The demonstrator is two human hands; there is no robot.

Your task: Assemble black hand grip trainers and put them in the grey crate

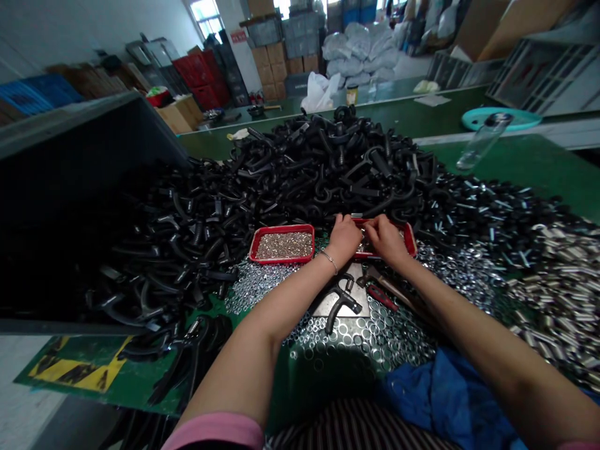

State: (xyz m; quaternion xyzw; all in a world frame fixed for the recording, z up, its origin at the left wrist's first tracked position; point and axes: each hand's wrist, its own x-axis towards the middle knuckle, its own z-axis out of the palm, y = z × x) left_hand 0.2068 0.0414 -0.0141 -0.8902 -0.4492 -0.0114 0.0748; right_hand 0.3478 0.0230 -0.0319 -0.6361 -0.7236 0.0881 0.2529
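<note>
My left hand and my right hand meet over a red tray at the middle of the green bench, fingers pinched together on small parts that I cannot make out. A thin bracelet sits on my left wrist. A second red tray, full of small metal pieces, lies just left of my left hand. Below my hands a black curved handle part rests on a metal plate, beside a red-handled tool.
A big heap of black curved handles fills the bench behind the trays. Silver washers and metal sleeves spread at the front and right. A dark bin stands left; a clear bottle lies at back right. Blue cloth covers my lap.
</note>
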